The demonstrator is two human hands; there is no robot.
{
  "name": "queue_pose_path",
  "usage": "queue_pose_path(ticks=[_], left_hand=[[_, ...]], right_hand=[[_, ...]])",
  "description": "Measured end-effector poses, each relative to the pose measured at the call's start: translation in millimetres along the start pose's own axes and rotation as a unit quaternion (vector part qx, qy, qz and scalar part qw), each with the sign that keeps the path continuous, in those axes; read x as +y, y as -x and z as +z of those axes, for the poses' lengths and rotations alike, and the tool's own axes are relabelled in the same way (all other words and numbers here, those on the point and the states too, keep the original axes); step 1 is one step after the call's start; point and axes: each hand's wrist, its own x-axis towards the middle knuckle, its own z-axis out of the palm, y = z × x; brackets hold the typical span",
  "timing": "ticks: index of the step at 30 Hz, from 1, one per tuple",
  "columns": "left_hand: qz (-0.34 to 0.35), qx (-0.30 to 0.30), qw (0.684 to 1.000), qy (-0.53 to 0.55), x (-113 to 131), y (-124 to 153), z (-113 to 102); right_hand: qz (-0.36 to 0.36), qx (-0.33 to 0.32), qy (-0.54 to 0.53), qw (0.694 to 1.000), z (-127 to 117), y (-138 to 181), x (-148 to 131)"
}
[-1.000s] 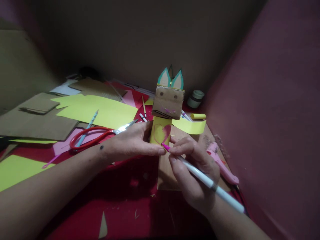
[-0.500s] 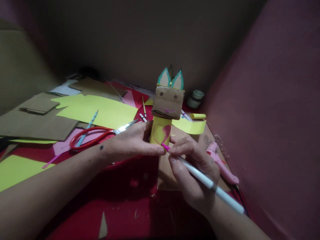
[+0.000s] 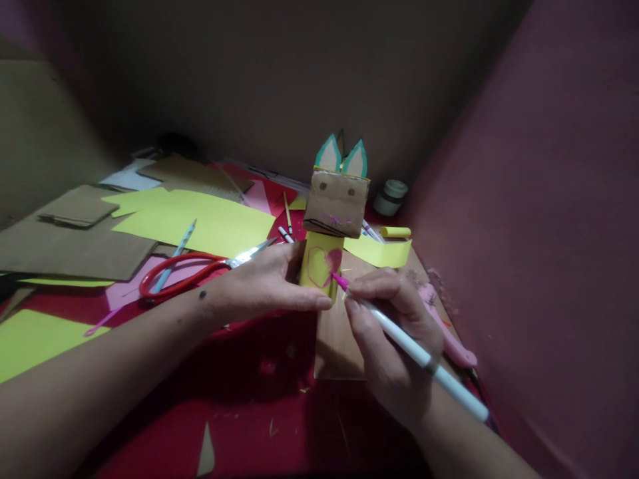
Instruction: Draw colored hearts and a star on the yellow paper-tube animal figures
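A cardboard puppet (image 3: pixel 335 203) with a box head, drawn eyes and mouth, and teal-edged pointed ears stands upright in the middle. Its yellow paper body carries a heart outline (image 3: pixel 319 264), coloured pink along the right side. My left hand (image 3: pixel 272 279) grips the body from the left, thumb across its lower front; the other fingers are partly hidden behind it. In my right hand (image 3: pixel 394 332) is a white felt-tip marker (image 3: pixel 407 342), held like a pen, its magenta tip at the heart's right side.
Red-handled scissors (image 3: pixel 184 266) and a light blue pencil (image 3: pixel 177 249) lie left of my left wrist. Yellow paper (image 3: pixel 200 216) and cardboard sheets (image 3: pixel 74 233) spread behind them. A pink glue gun (image 3: pixel 452 336) lies at right on a wooden board (image 3: pixel 334 346); a jar (image 3: pixel 391 197) stands behind.
My right hand has moved the marker tip up and slightly right, from the heart's lower point to its right side. My left hand and the puppet are nearly still.
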Motion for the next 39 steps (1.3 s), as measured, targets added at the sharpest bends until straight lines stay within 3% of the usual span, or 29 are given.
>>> queue_pose_path(ticks=[24, 32, 39], left_hand=[[0.028, 0.001, 0.997, -0.065, 0.5, 0.2, -1.0], [0.032, 0.003, 0.996, -0.078, -2.9, 0.0, -2.1], [0.025, -0.003, 0.998, -0.062, -0.4, 0.7, -0.8]], right_hand=[[0.005, 0.041, 0.042, 0.998, 1.3, -2.1, 2.3], [0.01, 0.035, 0.001, 0.999, 2.9, -2.4, 3.8], [-0.018, 0.02, 0.035, 0.999, -1.6, -1.3, 3.5]])
